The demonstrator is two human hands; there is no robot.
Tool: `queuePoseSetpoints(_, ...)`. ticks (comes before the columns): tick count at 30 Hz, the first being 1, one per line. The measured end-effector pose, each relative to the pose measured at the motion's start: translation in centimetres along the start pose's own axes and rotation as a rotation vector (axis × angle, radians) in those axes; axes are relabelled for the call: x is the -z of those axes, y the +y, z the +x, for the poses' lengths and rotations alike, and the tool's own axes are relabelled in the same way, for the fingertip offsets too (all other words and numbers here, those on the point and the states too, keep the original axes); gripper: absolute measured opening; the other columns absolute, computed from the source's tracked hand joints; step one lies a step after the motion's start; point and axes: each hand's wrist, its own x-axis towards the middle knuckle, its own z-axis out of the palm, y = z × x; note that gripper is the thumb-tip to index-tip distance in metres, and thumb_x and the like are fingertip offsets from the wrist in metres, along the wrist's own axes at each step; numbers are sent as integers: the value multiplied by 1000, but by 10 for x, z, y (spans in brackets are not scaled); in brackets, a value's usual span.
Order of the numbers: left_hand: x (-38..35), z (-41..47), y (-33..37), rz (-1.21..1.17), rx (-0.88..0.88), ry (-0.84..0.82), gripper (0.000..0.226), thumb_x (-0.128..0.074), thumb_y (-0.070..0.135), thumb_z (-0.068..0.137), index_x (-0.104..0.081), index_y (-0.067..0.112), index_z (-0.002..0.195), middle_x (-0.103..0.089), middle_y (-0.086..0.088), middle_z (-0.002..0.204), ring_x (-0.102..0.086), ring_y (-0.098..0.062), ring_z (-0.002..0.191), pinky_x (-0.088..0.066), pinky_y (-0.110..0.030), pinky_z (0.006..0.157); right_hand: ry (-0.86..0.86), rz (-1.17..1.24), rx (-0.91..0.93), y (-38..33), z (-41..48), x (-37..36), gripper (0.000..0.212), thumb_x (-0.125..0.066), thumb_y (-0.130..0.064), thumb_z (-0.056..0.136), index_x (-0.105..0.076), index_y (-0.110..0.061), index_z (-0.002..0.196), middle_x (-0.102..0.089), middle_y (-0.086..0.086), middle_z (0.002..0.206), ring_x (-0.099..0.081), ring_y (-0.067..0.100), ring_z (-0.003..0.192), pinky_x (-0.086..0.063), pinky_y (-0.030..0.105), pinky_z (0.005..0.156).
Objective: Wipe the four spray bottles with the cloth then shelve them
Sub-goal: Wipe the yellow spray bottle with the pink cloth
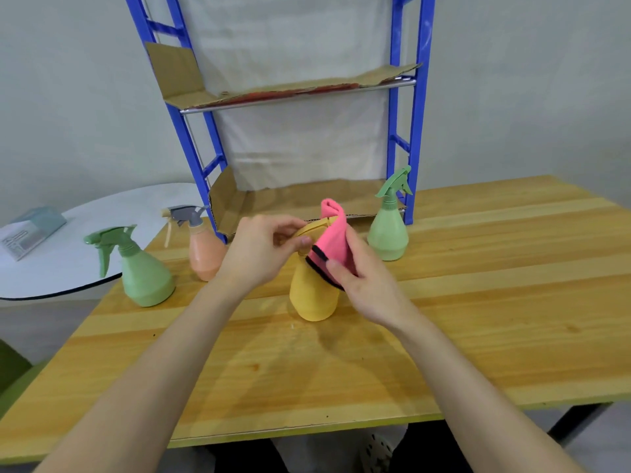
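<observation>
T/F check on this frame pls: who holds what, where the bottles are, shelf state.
1. The right hand holds the pink cloth against the yellow bottle. True.
2. The left hand lies flat on the table. False: it grips the yellow bottle's top.
3. The near green bottle and the far green bottle both stand on the wooden table. True.
4. One bottle is already on the blue shelf. False: all four are on the table.
5. The orange bottle lies on its side. False: it stands upright.
</observation>
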Motion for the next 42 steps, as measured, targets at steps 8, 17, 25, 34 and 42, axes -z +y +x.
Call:
queuePoseSetpoints(8,4,4,6,-9,-4,-70,24,-90,26,89,-86,24,113,-83,9,90,-76,-4,87,-61,-31,92,180,-5,-105,18,7,8,35,-63,-60,96,-69,-28,107,-76,5,97,-71,31,93,-58,55,86)
queuePoseSetpoints(17,3,5,4,44,-82,-87,13,-86,23,92,-88,28,104,-68,9,64,-49,-6,61,-43,-23,64,148,-239,197,-4,30,24,10,-70,-34,102,-63,-31,109,-66,-19,87,-61,-4,81,-42,17,69)
queuePoseSetpoints(25,3,2,4,-3,-70,-66,14,-87,22,92,-88,23,106,-66,36,62,-60,12,64,-40,-6,65,204,0,66,17,15,12,32,-62,-48,102,-65,-22,121,-73,-4,99,-68,16,89,-53,32,77)
queuePoseSetpoints(34,4,2,7,7,56,-51,13,-86,28,92,-88,28,105,-71,28,64,-62,14,64,-42,-2,67,364,160,-284,64,-15,-7,29,-55,-58,103,-72,-37,113,-79,-9,99,-75,20,97,-61,55,89)
queuePoseSetpoints(42,7,-2,17,34,135,-58,9,-89,35,89,-86,32,97,-78,15,76,-67,3,70,-55,-17,71,60,-142,-323,47,-24,12,24,-53,-36,111,-71,-30,127,-77,-11,105,-72,15,102,-56,35,88)
